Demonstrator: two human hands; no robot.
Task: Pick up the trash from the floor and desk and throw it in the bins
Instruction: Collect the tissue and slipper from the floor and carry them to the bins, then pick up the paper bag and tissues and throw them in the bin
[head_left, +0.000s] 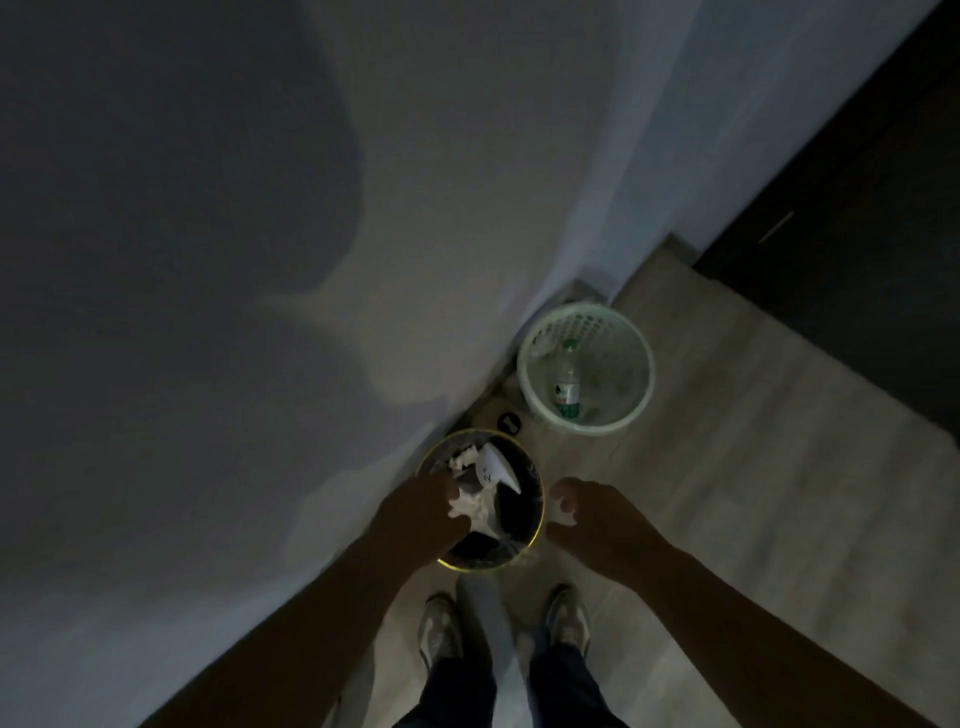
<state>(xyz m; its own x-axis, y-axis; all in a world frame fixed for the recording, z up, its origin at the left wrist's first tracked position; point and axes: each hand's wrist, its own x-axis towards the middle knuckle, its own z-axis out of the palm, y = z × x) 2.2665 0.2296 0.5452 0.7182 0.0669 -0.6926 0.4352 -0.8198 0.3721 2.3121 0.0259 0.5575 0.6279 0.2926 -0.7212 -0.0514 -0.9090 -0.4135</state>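
Observation:
A dark bin with a yellow rim (540, 525) stands on the floor against the wall, holding crumpled white paper (462, 460) and a folded white sheet (498, 467). My left hand (423, 512) hovers over this bin and grips a crumpled white tissue (470, 506). My right hand (597, 517) hangs just right of the bin's rim with its fingers curled; a small pale scrap (562, 514) shows between them. Farther back stands a pale green perforated bin (641, 364) with a plastic bottle (566, 382) inside.
A grey wall runs along the left and meets the wooden floor. A small black object (510, 422) lies on the floor between the bins. A dark cabinet (857, 218) fills the upper right. My two shoes (441, 631) stand just behind the dark bin.

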